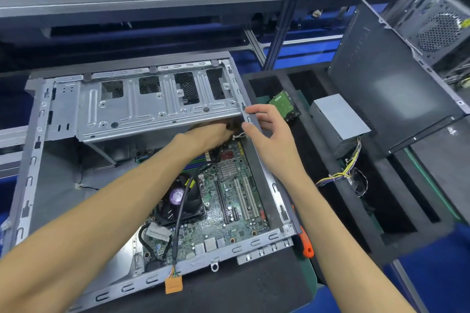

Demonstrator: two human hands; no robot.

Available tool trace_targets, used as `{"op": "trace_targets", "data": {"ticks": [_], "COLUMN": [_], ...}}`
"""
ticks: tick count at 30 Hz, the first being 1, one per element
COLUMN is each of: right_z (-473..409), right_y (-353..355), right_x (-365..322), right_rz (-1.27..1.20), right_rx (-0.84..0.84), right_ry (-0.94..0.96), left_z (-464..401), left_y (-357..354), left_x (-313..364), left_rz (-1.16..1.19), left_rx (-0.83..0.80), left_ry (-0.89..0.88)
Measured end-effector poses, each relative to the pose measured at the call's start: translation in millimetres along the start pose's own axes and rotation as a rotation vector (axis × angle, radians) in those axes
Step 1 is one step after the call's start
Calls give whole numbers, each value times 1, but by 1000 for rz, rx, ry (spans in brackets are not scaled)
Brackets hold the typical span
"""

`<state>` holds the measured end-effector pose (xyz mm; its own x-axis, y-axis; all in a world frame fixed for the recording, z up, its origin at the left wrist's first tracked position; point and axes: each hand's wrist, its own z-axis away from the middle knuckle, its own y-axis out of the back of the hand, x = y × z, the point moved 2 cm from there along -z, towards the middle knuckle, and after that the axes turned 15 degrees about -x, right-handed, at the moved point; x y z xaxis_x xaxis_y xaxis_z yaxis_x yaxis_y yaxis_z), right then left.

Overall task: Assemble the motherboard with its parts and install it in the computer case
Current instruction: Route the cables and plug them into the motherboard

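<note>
Orange connector [174,284] dangles over case [33,160] edge, 6 o'clock. Left hand [216,133] reaches under drive cage [152,107], grip hidden. Right hand [267,132] pinches case rail, 2 o'clock of motherboard [229,201].

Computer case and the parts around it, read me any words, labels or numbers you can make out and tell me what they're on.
None can be read.
Purple fan sticker: print too blurred.
White cable label: grey print too small.
Motherboard: markings illegible.
Hard drive: nothing readable.

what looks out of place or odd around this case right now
An orange connector on a black cable hangs unplugged over the computer case's near rim. An orange-handled tool lies wedged against the case's right side.
</note>
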<state>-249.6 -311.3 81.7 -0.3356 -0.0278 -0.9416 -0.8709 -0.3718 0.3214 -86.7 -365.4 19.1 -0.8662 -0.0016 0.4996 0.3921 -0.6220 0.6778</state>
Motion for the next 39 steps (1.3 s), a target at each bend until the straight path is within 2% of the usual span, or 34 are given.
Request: {"op": "trace_targets", "data": {"ticks": [5, 7, 9, 11, 14, 17, 21, 26, 31, 35, 39], "right_z": [0, 1, 1, 1, 1, 1, 0, 0, 0, 0, 0], "right_y": [0, 0, -1, -2, -1, -1, 0, 1, 0, 0, 0], "right_x": [-2, -2, -3, -3, -4, -3, -2, -2, -1, -1, -1], "right_rz": [-6, -18, -23, -26, -34, -19, -11, -24, -18, -28, -34], "right_rx": [3, 0, -2, 2, 1, 6, 16, 19, 17, 15, 13], "right_ry": [8, 4, 7, 12, 16, 17, 15, 8, -5, -8, -9], "left_z": [-4, -8, -11, -11, -7, -7, -9, -13, -18, -18, -13], "left_y": [1, 2, 0, -2, -3, -4, -7, -14, -17, -14, -16], "left_x": [3, 1, 0, 0, 1, 3, 6, 0, -9, -9, -7], "left_rz": [62, 158, 255, 253, 63, -2, -70, 14, 95, 24, -49], "left_rx": [-110, -226, -258, -222, -127, -49, -30, 41, 15, 51, 198], "left_ry": [15, 69, 60, 72, 147, 55, 12, 45, 131, 53, -79]}}
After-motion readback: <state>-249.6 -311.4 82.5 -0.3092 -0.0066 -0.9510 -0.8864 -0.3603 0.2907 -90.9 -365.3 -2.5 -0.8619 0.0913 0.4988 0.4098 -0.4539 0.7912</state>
